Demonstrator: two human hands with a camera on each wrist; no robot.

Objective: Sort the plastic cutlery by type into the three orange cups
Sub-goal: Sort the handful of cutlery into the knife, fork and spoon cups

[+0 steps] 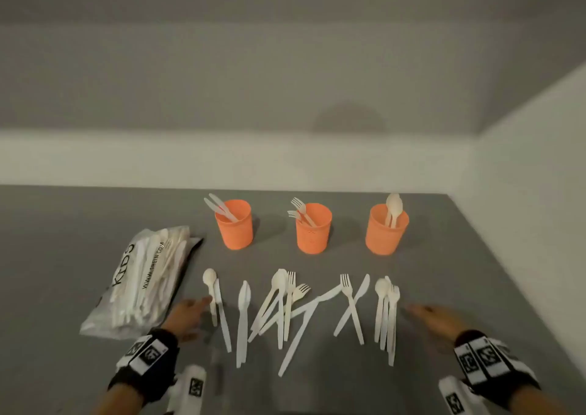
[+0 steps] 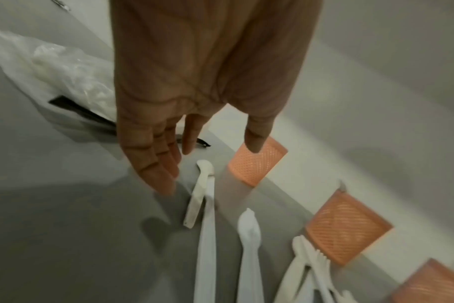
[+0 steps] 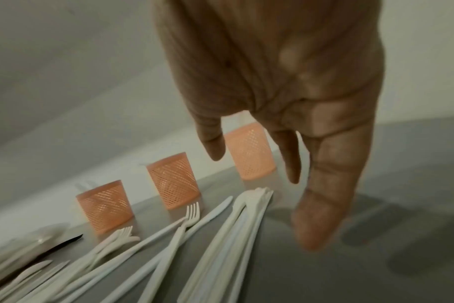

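Three orange cups stand in a row on the grey table: the left cup (image 1: 235, 224) holds knives, the middle cup (image 1: 314, 228) forks, the right cup (image 1: 386, 230) spoons. Several white and cream spoons, forks and knives (image 1: 287, 306) lie spread in front of them. My left hand (image 1: 187, 314) hovers with straight fingers beside a cream spoon (image 1: 210, 287) (image 2: 198, 190) and a knife (image 1: 222, 313) at the spread's left end. At the right end, beside a small bunch of cutlery (image 1: 387, 313) (image 3: 236, 229), my right hand (image 1: 434, 318) is flat and holds nothing.
A clear plastic bag (image 1: 146, 281) of spare cutlery lies at the left of the table (image 1: 63, 224). White walls rise behind the cups and along the right side. The table's right edge runs diagonally near my right wrist.
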